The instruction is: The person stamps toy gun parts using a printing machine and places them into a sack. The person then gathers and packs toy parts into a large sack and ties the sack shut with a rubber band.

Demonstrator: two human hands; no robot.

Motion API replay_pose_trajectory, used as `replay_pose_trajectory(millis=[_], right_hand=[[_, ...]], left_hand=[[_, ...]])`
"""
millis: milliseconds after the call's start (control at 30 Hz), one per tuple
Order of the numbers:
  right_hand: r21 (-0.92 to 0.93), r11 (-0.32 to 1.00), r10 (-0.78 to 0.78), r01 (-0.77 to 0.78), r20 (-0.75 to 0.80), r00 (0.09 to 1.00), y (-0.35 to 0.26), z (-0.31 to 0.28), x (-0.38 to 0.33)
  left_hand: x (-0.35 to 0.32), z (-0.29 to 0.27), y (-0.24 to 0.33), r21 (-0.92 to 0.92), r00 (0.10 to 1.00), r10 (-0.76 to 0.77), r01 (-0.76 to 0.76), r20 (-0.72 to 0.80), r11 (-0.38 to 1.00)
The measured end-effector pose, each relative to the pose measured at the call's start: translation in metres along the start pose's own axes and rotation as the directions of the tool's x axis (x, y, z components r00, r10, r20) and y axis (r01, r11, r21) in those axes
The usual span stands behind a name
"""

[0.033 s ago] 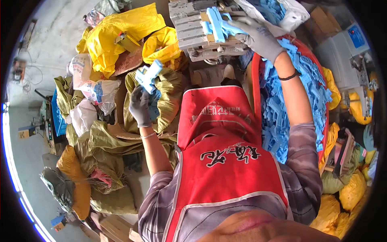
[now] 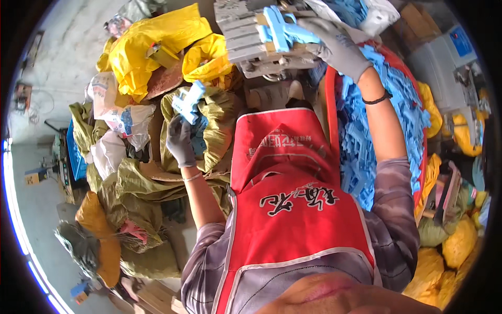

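In my gloved left hand [image 2: 180, 141] a light-blue plastic toy pistol [image 2: 189, 102] is held upright by its lower end, fingers closed round it. It hangs over an open olive woven sack [image 2: 218, 125] with more blue pieces inside. Another blue toy pistol [image 2: 278, 29] lies on the grey metal fixture [image 2: 243, 36] of a bench machine at the top. My gloved right hand [image 2: 337, 52] reaches over its handle end, fingers bent against it; some fingertips are hidden.
To my right stands a long red tub [image 2: 330, 110] heaped with blue toy pistols [image 2: 379, 136]. A white sack [image 2: 377, 18] is behind it. Yellow bags [image 2: 144, 47] and olive sacks [image 2: 138, 209] crowd the left. More yellow sacks [image 2: 426, 267] lie at the lower right.
The view has shifted slightly. A little more of the pistol's handle shows beside my right fingers. My left hand keeps its hold on the other toy pistol.
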State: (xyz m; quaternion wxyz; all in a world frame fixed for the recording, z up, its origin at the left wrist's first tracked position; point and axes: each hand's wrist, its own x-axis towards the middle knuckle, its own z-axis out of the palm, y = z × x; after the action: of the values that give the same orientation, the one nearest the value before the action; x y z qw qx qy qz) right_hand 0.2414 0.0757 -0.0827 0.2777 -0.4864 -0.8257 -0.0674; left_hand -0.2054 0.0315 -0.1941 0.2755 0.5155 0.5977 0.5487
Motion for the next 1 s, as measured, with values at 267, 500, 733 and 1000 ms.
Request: replay_pose_trajectory(millis=[267, 500, 733, 1000], right_hand=[[0.084, 0.784, 0.621, -0.615, -0.094, 0.778, 0.036, -0.032, -0.198], [-0.296, 0.447, 0.891, -0.844, 0.058, 0.451, 0.014, -0.014, -0.347], [-0.705, 0.554, 0.825, -0.443, 0.394, 0.404, 0.03, 0.061, -0.351], [0.264, 0.535, 0.827, -0.803, 0.033, 0.562, -0.015, -0.016, -0.284]], left_hand=[[-0.009, -0.048, -0.1, 0.637, 1.0, 0.03, -0.019, -0.006, 0.771], [-0.009, 0.02, -0.061, 0.502, 0.969, 0.015, -0.141, 0.246, 0.853], [-0.016, 0.065, -0.042, 0.303, 0.906, 0.007, -0.149, 0.423, 0.941], [-0.022, 0.033, -0.057, 0.194, 0.944, -0.056, -0.009, 0.326, 0.981]])
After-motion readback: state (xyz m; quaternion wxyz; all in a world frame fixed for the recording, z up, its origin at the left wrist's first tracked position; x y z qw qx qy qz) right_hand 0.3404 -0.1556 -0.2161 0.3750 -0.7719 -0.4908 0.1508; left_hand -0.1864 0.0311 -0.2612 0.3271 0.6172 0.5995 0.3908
